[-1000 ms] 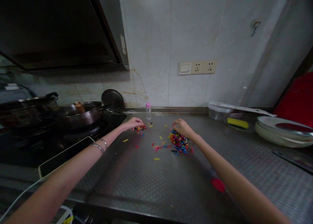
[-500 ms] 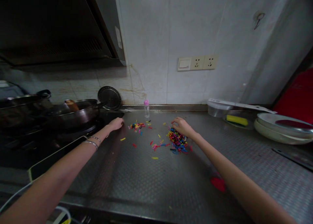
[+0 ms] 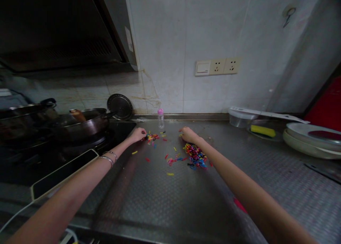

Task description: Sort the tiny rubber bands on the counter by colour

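Small coloured rubber bands lie on a steel counter (image 3: 149, 198). My left hand (image 3: 139, 134) has its fingers pinched at the left edge of a small pile of bands (image 3: 152, 137); what is between the fingertips is hidden. Behind the larger heap of bands (image 3: 196, 155), my right hand (image 3: 188, 134) reaches left with curled fingers. Its fingertips are closed at a yellow rubber band (image 3: 180, 135). Several loose bands (image 3: 174, 160) are scattered between the two piles. A clear bottle with a pink cap (image 3: 161, 119) stands upright behind the small pile.
On the left, a pan (image 3: 93, 119) and a pot (image 3: 23, 118) sit on the stove, with a phone (image 3: 64, 174) at its edge. To the right are a clear tub (image 3: 237, 119), a yellow sponge (image 3: 263, 131) and stacked bowls (image 3: 311, 144). Something red (image 3: 239, 204) lies beside my right forearm.
My left hand has moved right to the small pile. My right hand has shifted left from above the larger heap to the lone yellow band. The view has shifted slightly.
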`<state>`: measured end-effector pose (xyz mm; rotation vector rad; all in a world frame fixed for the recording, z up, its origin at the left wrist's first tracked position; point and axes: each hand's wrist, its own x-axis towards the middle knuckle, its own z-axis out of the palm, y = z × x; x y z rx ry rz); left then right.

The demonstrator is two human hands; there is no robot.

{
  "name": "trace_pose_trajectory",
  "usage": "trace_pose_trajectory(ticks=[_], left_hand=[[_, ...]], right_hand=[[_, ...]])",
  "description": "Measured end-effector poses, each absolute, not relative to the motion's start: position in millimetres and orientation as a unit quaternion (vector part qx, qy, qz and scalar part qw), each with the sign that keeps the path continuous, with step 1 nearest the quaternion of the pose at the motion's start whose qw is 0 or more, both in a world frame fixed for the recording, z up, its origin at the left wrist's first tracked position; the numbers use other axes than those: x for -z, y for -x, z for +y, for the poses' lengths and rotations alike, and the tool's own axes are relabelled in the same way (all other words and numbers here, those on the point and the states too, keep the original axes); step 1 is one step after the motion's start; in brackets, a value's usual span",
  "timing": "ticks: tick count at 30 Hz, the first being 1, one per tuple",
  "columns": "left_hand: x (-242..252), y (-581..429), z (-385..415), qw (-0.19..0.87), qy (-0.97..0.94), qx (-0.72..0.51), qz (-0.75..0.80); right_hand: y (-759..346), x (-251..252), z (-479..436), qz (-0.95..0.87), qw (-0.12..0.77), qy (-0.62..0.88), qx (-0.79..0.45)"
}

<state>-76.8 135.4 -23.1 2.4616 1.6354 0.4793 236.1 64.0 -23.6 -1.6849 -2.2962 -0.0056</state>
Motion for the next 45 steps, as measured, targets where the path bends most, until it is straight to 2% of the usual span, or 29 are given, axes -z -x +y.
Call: trace_pose_trajectory(ticks=[7,9,11,14,18,21,24,28,32,36,38,42,45], left_hand=[[35,18,105,0.315,-0.771,-0.313,0.456],[31,11,98,0.352,-0.754,-0.342,0.437],[26,12,97,0.346,-0.737,-0.370,0.447],[22,26,105,0.269,-0.732,-0.382,0.496],[30,55,124,0.134,-0.774,-0.324,0.528],[39,65,129,0.110,-0.785,-0.299,0.532],[45,61,126,0.161,-0.774,-0.299,0.535],[48,44,120,0.261,-0.712,-0.390,0.522],[49,24,115,0.405,-0.607,-0.489,0.478],[48,8,106,0.498,-0.501,-0.541,0.456],[46,3,100,0.536,-0.446,-0.560,0.448],[44,-3,90,0.572,-0.368,-0.591,0.434],[42,-4,86,0.529,-0.362,-0.628,0.442]], right_hand=[[-223,29,89,-0.793,0.120,0.597,-0.019],[-220,30,93,-0.793,0.119,0.598,-0.029],[-218,31,96,-0.792,0.116,0.598,-0.041],[-217,32,99,-0.789,0.116,0.601,-0.057],[-211,30,100,-0.782,0.134,0.605,-0.070],[-199,27,99,-0.778,0.162,0.602,-0.079],[-181,25,99,-0.777,0.196,0.592,-0.090],[-157,27,101,-0.783,0.243,0.563,-0.102],[-141,33,103,-0.794,0.240,0.545,-0.121],[-129,38,98,-0.803,0.251,0.525,-0.132],[-125,40,95,-0.795,0.289,0.513,-0.146],[-120,44,91,-0.748,0.377,0.516,-0.178],[-118,46,92,-0.701,0.412,0.548,-0.196]])
